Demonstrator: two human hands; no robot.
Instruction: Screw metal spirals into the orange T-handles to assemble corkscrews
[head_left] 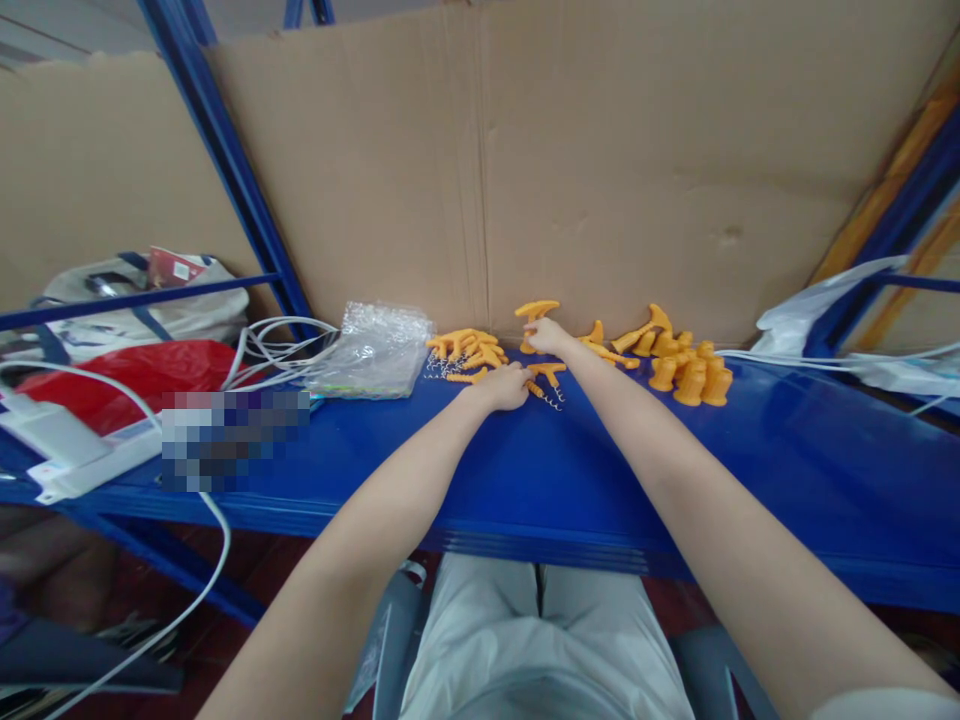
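Observation:
My right hand [549, 336] pinches an orange T-handled corkscrew [538, 307] that stands upright near the cardboard; no bare spiral shows on it. Closer to me, my left hand [510, 388] is closed at the end of another orange corkscrew [535, 388], its fingers partly hiding it. A further corkscrew [547, 370] with a bare metal spiral lies just beyond those fingers. To the left is a pile of orange corkscrews [466, 345], spirals bare. Beyond my right forearm lie more orange T-handled pieces [596, 338], partly covered by the arm.
Several orange sleeve-like caps [691, 378] stand at the right on the blue shelf [525, 480]. Clear plastic bags [375, 350] lie left of the pile. A white power strip [105, 450], loose cables and a red bag [142, 375] occupy the left end. Cardboard [637, 160] walls the back.

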